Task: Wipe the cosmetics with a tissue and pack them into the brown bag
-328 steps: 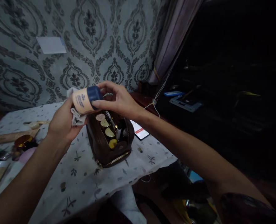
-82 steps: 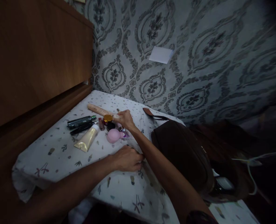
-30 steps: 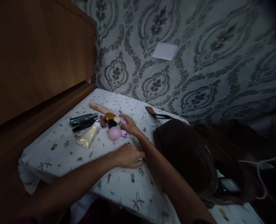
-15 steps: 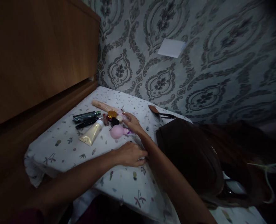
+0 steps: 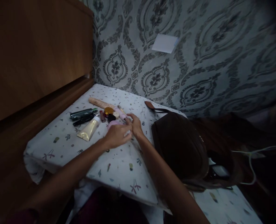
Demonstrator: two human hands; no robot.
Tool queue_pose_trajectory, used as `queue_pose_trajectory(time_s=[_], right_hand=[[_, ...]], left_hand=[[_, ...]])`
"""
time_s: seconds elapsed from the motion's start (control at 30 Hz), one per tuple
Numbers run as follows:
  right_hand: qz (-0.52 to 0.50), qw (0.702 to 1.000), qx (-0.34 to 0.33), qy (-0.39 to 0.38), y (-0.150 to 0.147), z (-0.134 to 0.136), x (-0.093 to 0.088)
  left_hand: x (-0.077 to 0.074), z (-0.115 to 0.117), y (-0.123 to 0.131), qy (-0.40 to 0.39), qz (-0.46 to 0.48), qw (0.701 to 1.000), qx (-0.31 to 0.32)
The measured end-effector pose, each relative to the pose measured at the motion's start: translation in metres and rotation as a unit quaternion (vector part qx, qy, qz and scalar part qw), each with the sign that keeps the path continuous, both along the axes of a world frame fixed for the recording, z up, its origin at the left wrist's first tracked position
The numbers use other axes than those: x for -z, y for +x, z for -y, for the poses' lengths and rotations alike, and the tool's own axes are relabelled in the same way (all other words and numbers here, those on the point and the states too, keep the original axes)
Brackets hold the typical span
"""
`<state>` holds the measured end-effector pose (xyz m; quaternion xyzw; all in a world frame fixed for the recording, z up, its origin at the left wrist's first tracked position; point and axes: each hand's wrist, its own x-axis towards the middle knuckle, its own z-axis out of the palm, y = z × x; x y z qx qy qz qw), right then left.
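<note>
Tabletop [image 5: 121,158] at center, left hand [image 5: 117,136] partly hiding pink round item [image 5: 114,123], right hand [image 5: 136,125] alongside, each grip's hold impossible to tell, brown bag [image 5: 178,143] at right.

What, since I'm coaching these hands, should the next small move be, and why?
Probably ease the left hand slightly back: it partly covers the round pink item and crowds the right hand, whose fingertips seem to be near the end of the slim pink item.

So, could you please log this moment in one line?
left hand: partly hiding pink item; right hand: beside left; gold squeeze tube: leftward; brown bag: rightward
</note>
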<state>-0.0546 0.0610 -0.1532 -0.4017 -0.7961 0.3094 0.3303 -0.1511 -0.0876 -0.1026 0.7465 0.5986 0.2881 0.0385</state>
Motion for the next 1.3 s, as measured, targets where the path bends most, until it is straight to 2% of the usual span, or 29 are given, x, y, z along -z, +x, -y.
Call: queue_pose_trajectory(time_s=[0.07,0.13,0.2,0.33,0.43,0.53,0.67,0.8,0.9,1.07,1.2,1.3], right_hand=[[-0.015,1.000,-0.003,0.002,0.001,0.008,0.005],[-0.031,1.000,-0.003,0.003,0.000,0.017,0.009],[-0.044,0.999,0.004,0.005,0.002,0.024,0.011],[-0.052,0.998,0.041,0.021,0.017,0.033,0.013],[-0.038,0.997,0.057,0.035,0.030,0.037,0.016],[-0.015,0.998,0.045,0.047,0.037,0.044,0.020],[0.005,0.997,0.015,0.080,0.037,0.054,0.021],[0.018,0.995,0.000,0.103,0.038,0.058,0.019],[0.024,0.993,-0.008,0.115,0.040,0.058,0.019],[0.026,0.991,-0.014,0.131,0.041,0.061,0.021],[0.009,0.984,-0.011,0.175,0.041,0.067,0.020],[-0.004,0.978,-0.050,0.205,0.041,0.071,0.015]], left_hand=[[-0.011,-0.001,-0.022,0.020,0.025,0.997,-0.067],[-0.021,-0.001,-0.049,0.048,0.079,0.981,-0.170],[-0.026,0.002,-0.078,0.057,0.076,0.969,-0.230],[-0.021,0.017,-0.125,0.034,-0.014,0.934,-0.356],[-0.013,0.031,-0.142,-0.024,-0.091,0.915,-0.392],[-0.009,0.041,-0.141,-0.054,-0.132,0.909,-0.392],[-0.007,0.041,-0.121,0.007,-0.131,0.923,-0.362],[0.000,0.030,-0.085,0.037,-0.078,0.967,-0.241],[0.006,0.021,-0.054,0.021,-0.099,0.979,-0.177],[0.011,0.013,-0.025,-0.022,-0.179,0.966,-0.183],[0.018,0.013,-0.026,-0.016,-0.169,0.969,-0.182],[0.022,0.015,-0.029,0.001,-0.132,0.975,-0.181]])
